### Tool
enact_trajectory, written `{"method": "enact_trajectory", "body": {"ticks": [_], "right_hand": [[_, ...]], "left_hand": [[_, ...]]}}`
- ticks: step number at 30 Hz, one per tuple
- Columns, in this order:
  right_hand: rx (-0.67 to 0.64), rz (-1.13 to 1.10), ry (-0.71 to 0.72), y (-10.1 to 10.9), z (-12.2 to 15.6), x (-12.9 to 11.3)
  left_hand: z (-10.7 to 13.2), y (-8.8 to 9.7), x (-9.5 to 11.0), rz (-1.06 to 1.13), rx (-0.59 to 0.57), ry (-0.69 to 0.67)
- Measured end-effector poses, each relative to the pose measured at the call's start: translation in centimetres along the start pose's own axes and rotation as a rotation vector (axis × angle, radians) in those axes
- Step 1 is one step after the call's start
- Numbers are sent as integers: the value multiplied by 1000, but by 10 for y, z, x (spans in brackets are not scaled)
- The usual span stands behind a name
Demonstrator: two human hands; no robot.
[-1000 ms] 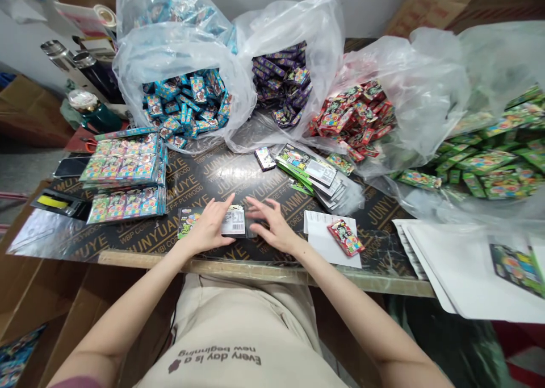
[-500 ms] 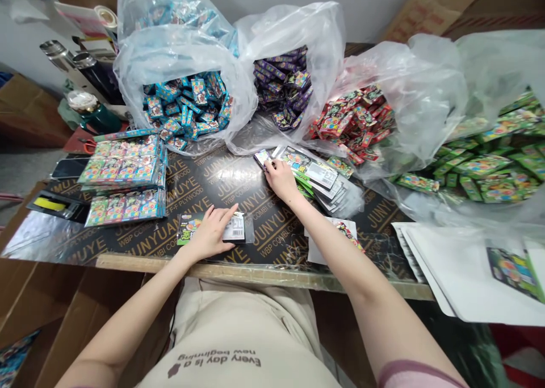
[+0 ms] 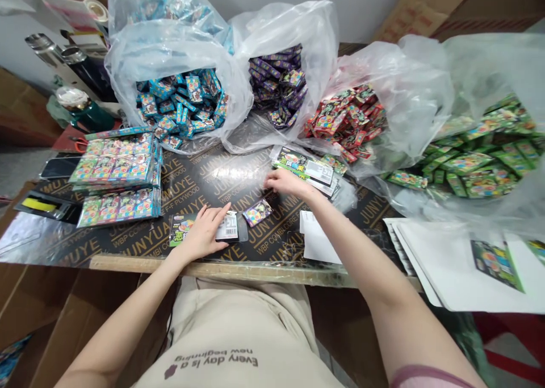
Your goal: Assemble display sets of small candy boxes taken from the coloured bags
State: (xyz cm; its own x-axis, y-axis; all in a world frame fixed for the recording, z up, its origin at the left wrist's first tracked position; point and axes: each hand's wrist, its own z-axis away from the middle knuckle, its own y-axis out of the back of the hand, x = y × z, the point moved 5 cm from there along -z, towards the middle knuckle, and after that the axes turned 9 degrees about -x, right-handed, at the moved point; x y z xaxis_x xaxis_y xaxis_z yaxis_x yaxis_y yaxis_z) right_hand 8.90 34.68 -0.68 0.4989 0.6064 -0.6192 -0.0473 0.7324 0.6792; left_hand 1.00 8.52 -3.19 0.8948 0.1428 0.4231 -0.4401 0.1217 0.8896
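Note:
My left hand (image 3: 208, 232) lies flat with its fingers spread on a clear plastic bag with a printed black-and-green header card (image 3: 181, 229). Just right of that bag a small purple packet (image 3: 258, 213) rests on the dark table. Above and to the right of the packet is my right hand (image 3: 283, 182), its fingers curled together; I see nothing in them. Beside this hand lies a pile of similar bags with header cards (image 3: 313, 169), partly covered by the hand and forearm.
Along the back stand clear bags of blue packets (image 3: 183, 107), purple packets (image 3: 276, 81), red packets (image 3: 351, 118) and green packets (image 3: 481, 161). Filled packs (image 3: 114, 178) are stacked at left near bottles (image 3: 85, 70). White sheets (image 3: 451, 263) stick out at right.
The purple packet has left my right hand and now lies nearer, beside the bag under my left hand. My right hand has drawn slightly down. The whole view has shifted a little.

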Motion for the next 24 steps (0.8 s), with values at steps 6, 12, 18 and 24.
{"method": "enact_trajectory", "body": {"ticks": [6, 12, 18, 24], "right_hand": [[393, 125, 37, -43, 55, 1], [480, 232, -9, -114, 96, -12], [579, 98, 104, -96, 105, -21], [497, 257, -43, -107, 94, -23]], "left_hand": [[9, 6, -11, -7, 21, 67], [11, 14, -18, -25, 64, 126], [5, 17, -9, -48, 60, 106], [1, 9, 3, -42, 56, 94]]}}
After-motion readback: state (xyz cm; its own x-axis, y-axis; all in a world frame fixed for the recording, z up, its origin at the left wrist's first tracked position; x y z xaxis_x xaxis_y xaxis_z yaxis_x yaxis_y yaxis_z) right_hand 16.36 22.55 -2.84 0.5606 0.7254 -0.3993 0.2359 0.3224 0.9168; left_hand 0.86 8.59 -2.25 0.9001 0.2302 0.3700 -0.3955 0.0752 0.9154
